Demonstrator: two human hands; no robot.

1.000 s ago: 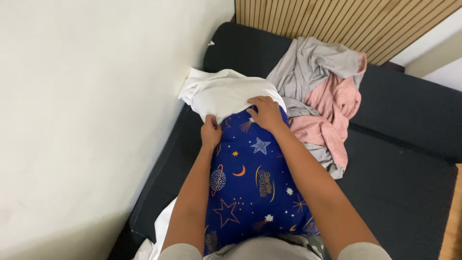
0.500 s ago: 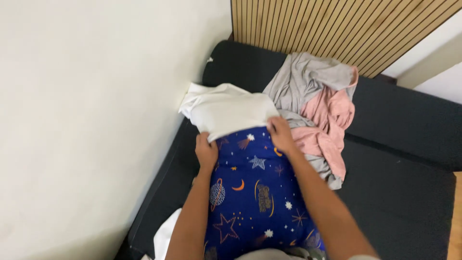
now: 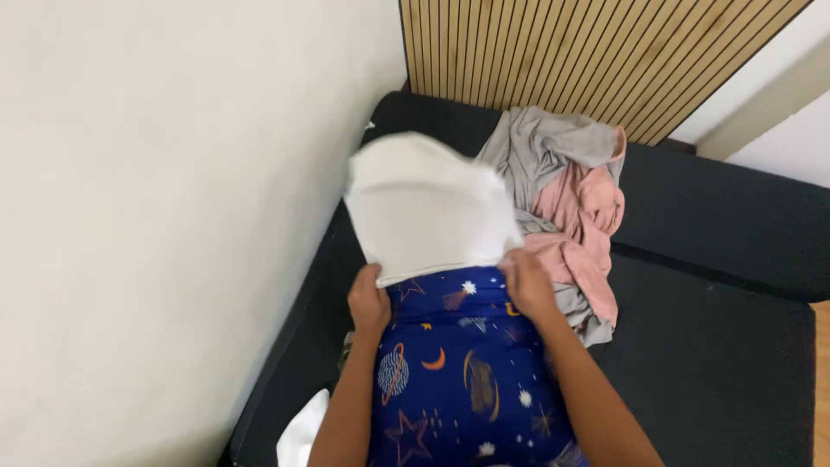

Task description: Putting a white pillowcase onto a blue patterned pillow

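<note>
Blue star-print pillowcase (image 3: 462, 380) pinched at its far corners by left hand (image 3: 370, 304) and right hand (image 3: 527, 285); white pillow (image 3: 428, 207) half out; pink-grey clothes (image 3: 571, 199) heaped right.

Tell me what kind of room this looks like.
Probably a home living room or bedroom corner: a dark sofa or mattress against a plain wall, a slatted wood panel behind, and loose clothes heaped beside the space-print fabric both hands hold.

Blue star-print pillowcase (image 3: 467, 372) (white pillow (image 3: 428, 212) protruding)
</note>
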